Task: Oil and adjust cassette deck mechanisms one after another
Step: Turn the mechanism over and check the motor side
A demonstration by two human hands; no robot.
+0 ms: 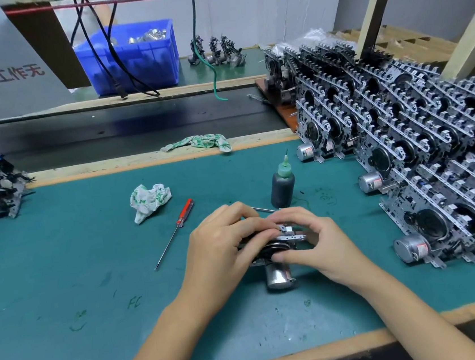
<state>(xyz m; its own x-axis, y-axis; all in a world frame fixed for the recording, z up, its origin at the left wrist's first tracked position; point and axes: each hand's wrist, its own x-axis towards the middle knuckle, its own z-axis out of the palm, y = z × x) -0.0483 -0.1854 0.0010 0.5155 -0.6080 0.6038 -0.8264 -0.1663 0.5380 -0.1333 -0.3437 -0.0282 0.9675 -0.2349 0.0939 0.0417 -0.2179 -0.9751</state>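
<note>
2 hands, left hand [222, 240] and right hand [314, 239], grip 1 metal cassette mechanism [277, 252] near the green table's [65, 288] front edge.

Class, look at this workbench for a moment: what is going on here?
A person holds one cassette deck mechanism on the green mat, left hand and right hand both curled round it. The oil bottle stands upright just behind, untouched, and a red-handled screwdriver lies to the left. Many more mechanisms are stacked on the right.
</note>
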